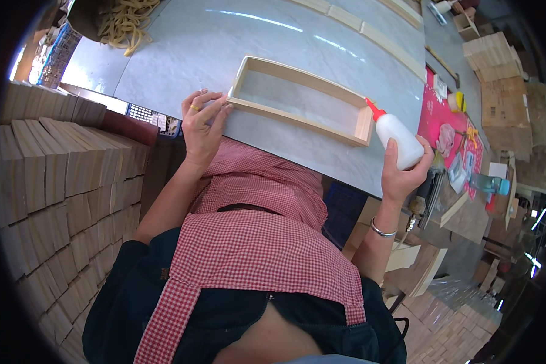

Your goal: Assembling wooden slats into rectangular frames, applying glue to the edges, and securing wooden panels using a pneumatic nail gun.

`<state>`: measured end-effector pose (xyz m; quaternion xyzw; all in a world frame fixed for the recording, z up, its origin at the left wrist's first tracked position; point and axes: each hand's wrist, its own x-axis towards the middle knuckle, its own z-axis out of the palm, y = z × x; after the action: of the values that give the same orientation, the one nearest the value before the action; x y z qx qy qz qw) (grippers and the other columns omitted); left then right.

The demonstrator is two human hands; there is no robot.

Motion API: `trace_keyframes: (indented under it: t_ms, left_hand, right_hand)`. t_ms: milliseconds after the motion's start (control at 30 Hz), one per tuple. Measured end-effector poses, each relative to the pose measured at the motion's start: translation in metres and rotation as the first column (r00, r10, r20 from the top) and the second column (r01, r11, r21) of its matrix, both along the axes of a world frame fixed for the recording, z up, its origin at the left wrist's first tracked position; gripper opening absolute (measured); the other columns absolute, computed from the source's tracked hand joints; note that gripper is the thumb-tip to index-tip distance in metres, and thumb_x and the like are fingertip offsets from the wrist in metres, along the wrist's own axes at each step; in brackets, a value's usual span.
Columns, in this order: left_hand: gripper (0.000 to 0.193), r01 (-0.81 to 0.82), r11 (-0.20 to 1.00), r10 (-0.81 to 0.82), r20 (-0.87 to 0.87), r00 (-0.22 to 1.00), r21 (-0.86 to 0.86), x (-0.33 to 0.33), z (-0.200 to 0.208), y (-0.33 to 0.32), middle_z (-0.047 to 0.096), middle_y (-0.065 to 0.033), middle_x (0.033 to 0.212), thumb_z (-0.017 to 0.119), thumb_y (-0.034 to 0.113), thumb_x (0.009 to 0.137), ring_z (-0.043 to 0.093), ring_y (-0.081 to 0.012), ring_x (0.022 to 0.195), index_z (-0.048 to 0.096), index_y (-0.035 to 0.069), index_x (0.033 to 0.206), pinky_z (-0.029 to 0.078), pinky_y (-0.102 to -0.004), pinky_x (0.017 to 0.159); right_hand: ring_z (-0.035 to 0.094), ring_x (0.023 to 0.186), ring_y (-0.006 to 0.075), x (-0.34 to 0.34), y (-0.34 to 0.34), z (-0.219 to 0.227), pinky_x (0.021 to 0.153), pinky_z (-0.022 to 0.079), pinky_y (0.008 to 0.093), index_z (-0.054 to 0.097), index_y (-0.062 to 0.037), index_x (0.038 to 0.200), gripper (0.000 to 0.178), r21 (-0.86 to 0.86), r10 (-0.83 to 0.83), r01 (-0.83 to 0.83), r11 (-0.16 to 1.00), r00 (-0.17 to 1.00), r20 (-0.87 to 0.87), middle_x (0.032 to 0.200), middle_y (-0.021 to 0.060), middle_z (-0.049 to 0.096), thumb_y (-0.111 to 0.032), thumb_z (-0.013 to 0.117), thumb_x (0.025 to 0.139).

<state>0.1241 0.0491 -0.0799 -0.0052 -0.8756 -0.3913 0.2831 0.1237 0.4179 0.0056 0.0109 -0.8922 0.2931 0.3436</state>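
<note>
A shallow rectangular wooden frame [297, 115] rests on the grey marbled tabletop [182, 67], its long side running across in front of me. My left hand [203, 124] grips the frame's near left corner between thumb and fingers; a ring is on one finger. In my right hand [406, 173] is a white glue bottle [400, 139], tilted up and to the left. Its red nozzle [373, 108] points at the frame's far right corner. Whether the tip touches the wood, I cannot tell.
Long wood strips [358, 27] lie along the table's far side. Rubber bands [127, 24] spill from a container at the far left. Stacked wood blocks [54, 164] rise at my left. To the right are a hammer [444, 65], a yellow tape roll [458, 102] and a clear bottle [490, 184].
</note>
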Motion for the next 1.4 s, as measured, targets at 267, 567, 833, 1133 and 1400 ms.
trace_keyframes:
  t_ms: [267, 567, 833, 1133, 1400]
  left_hand:
    - [0.022, 0.005, 1.0, -0.005, 0.015, 1.0, 0.001, 0.001, -0.003, 0.002, 0.069, -0.0038, 0.114, 0.076, 0.012, 0.087, 0.051, -0.0284, 0.122, 0.079, 0.011, 0.109, 0.046, -0.0383, 0.103]
    - [0.021, 0.002, 1.0, -0.002, 0.006, 1.0, -0.023, -0.002, -0.005, -0.001, 0.069, -0.0042, 0.114, 0.075, 0.012, 0.088, 0.051, -0.0287, 0.123, 0.079, 0.01, 0.108, 0.045, -0.0388, 0.103]
    - [0.018, 0.004, 0.989, -0.022, -0.123, 0.992, -0.145, -0.008, -0.01, -0.008, 0.072, 0.0018, 0.106, 0.077, 0.009, 0.083, 0.053, -0.0266, 0.121, 0.08, 0.015, 0.1, 0.043, -0.0399, 0.104]
    - [0.016, -0.027, 0.981, -0.001, -0.142, 0.99, -0.193, -0.006, -0.011, -0.011, 0.072, 0.0071, 0.108, 0.077, 0.019, 0.085, 0.053, -0.0241, 0.122, 0.081, 0.019, 0.1, 0.036, -0.0392, 0.104]
    - [0.016, -0.02, 0.984, -0.006, -0.143, 0.99, -0.175, -0.008, -0.015, -0.012, 0.072, 0.0074, 0.109, 0.076, 0.02, 0.085, 0.052, -0.0239, 0.122, 0.081, 0.02, 0.1, 0.036, -0.0395, 0.103]
  right_hand:
    - [0.064, 0.085, 0.0293, 0.009, 0.02, 0.001, 0.077, 0.054, 0.0389, 0.055, -0.0014, 0.119, 0.052, 0.015, -0.036, 0.036, 0.999, 0.999, -0.028, 0.107, 0.0164, 0.065, -0.017, 0.082, 0.078]
    - [0.061, 0.096, 0.0268, 0.068, 0.012, 0.015, 0.084, 0.052, 0.0372, 0.056, -0.0023, 0.123, 0.048, -0.006, -0.069, 0.07, 0.998, 0.994, 0.087, 0.112, 0.0141, 0.064, -0.015, 0.078, 0.082]
    - [0.06, 0.097, 0.0274, 0.075, -0.04, 0.009, 0.087, 0.051, 0.0377, 0.054, -0.0025, 0.125, 0.052, -0.256, 0.069, -0.022, 0.966, 0.982, 0.177, 0.114, 0.014, 0.061, -0.016, 0.077, 0.08]
    - [0.061, 0.094, 0.0274, 0.024, -0.153, -0.004, 0.079, 0.054, 0.0367, 0.052, -0.0033, 0.123, 0.053, -0.393, 0.443, -0.376, 0.839, 0.892, 0.093, 0.115, 0.0147, 0.059, -0.016, 0.079, 0.079]
    - [0.064, 0.085, 0.0265, 0.024, -0.143, 0.001, 0.072, 0.057, 0.0374, 0.052, -0.0015, 0.121, 0.054, -0.227, 0.417, -0.39, 0.892, 0.905, 0.087, 0.108, 0.0155, 0.064, -0.014, 0.082, 0.077]
